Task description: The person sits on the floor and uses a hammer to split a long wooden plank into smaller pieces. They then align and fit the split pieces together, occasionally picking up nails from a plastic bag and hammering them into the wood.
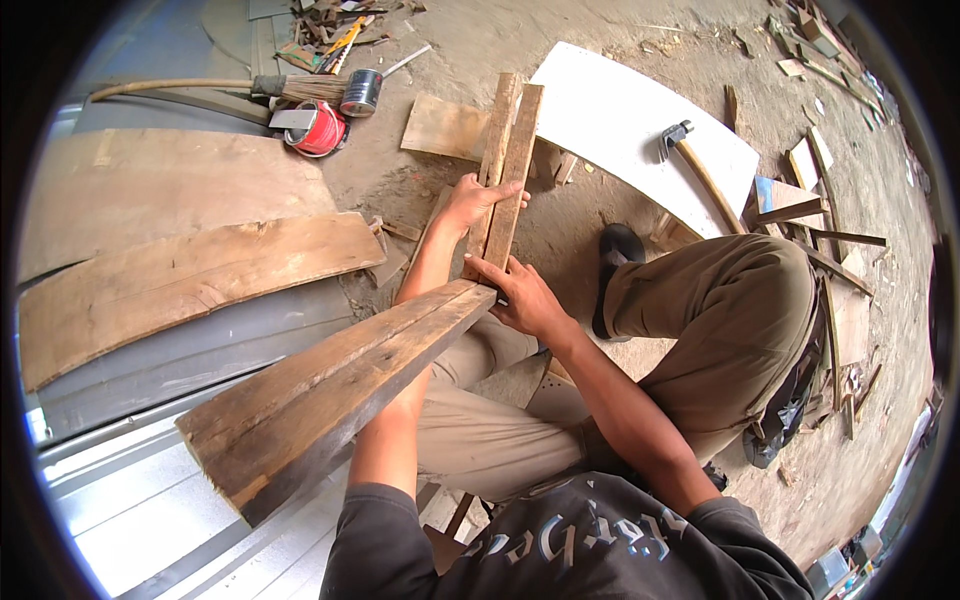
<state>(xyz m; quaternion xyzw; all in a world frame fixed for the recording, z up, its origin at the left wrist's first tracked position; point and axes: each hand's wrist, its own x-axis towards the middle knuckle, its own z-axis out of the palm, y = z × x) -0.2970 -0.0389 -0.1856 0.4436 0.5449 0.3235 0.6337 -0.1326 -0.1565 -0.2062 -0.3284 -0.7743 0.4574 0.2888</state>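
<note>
My left hand (468,204) wraps around two narrow wooden strips (513,150) that lie side by side and point away from me. Closer in, my right hand (527,299) grips the wood where the strips meet a thicker pair of weathered brown boards (340,385). Those boards slant toward the lower left, over my left forearm, and hide part of it. Whether strips and boards are fastened together cannot be made out. On a white panel (620,110) to the far right lies a claw hammer (708,185) with a wooden handle.
At the left, a wide plank (200,285) and a plywood sheet (180,185) lie on grey metal sheeting (200,355). A red can (322,130), a dark can (361,93) and a wooden-handled brush (290,88) stand beyond. Scrap wood (820,240) litters the floor at right.
</note>
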